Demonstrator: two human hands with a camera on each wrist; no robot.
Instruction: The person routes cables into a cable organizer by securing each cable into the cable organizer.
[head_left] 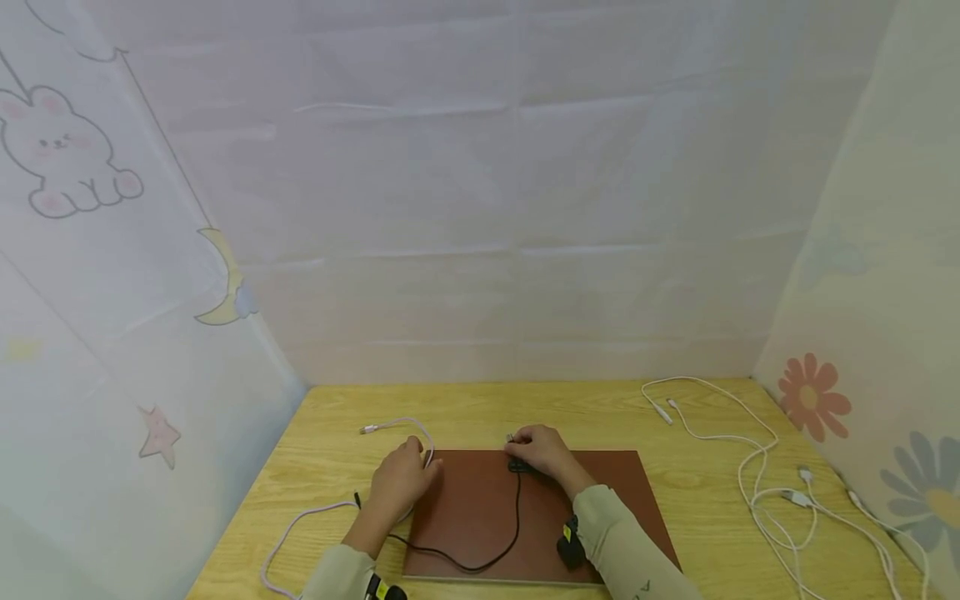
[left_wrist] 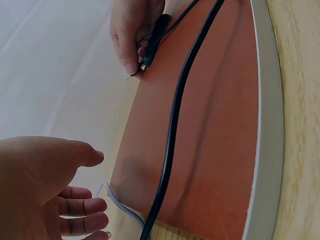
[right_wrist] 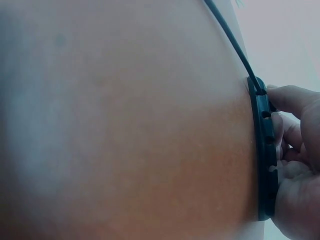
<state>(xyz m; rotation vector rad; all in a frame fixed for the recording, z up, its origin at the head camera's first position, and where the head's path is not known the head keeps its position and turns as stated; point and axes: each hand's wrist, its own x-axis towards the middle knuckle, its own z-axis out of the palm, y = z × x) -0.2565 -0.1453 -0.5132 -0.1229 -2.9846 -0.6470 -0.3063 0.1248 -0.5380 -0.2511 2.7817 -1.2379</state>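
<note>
My right hand (head_left: 546,450) pinches the plug end of a black cable (head_left: 517,510) at the far edge of a brown board (head_left: 457,500). Under those fingers lies a black slotted cable holder (right_wrist: 265,155), flat along the board; in the right wrist view the cable enters its end notch beside the thumb. From there the cable curves back across the board toward my left wrist. My left hand (head_left: 401,482), fingers loosely bent and holding nothing, hovers at the board's left edge. Beside its fingers a pale pinkish cable (left_wrist: 125,207) runs past the board corner.
That pale cable's plug (head_left: 368,429) lies on the wooden table (head_left: 337,408) at the back left, and another stretch (head_left: 288,533) loops at the front left. Several white cables (head_left: 757,450) sprawl on the right. Printed curtains (head_left: 480,208) enclose the table's back and sides.
</note>
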